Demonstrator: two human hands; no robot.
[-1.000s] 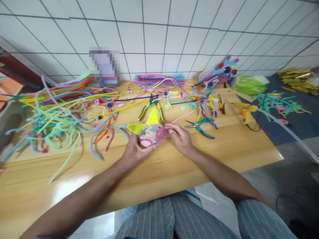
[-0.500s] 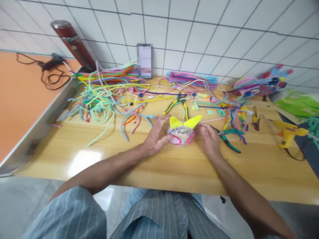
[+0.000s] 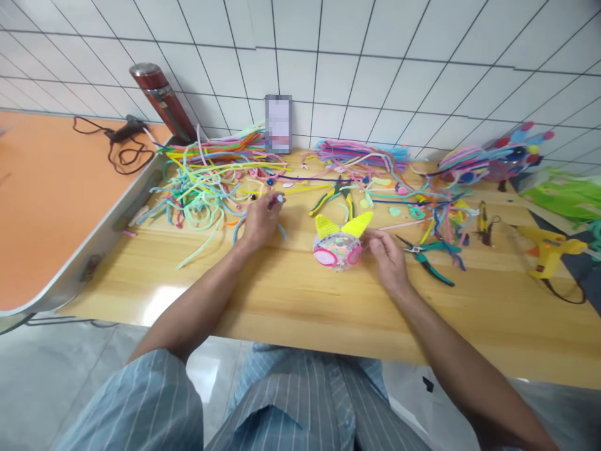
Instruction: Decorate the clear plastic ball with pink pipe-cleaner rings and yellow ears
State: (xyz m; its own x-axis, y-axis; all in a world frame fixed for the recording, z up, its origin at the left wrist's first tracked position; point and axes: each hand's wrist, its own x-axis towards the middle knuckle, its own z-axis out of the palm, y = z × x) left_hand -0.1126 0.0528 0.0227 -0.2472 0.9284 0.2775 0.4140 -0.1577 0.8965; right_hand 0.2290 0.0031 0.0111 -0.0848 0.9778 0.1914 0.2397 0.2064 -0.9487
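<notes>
A clear ball-shaped craft figure [image 3: 344, 243] with yellow pipe-cleaner ears and pink-ringed ovals on its front stands on the wooden table. Curled against its right side is my right hand [image 3: 389, 255], thumb and fingers at its edge; part of the grip hides behind the figure. To the left, my left hand [image 3: 260, 220] is closed on a small dark reddish piece [image 3: 276, 200] with a pale blue end, too small to name. Loose pipe cleaners [image 3: 201, 197] lie tangled just beyond my left hand.
Yellow-handled pliers [image 3: 323, 199] lie behind the figure and green-handled pliers [image 3: 434, 268] to its right. A yellow glue gun [image 3: 544, 250] is farther right. A phone [image 3: 278, 124] and a red thermos [image 3: 164, 103] stand by the tiled wall. Pipe-cleaner bundles [image 3: 361, 155] lie at the back.
My left hand has left the figure and moved leftward to the pipe cleaners, now with a small piece in its fingers. My right hand stays at the figure's right side.
</notes>
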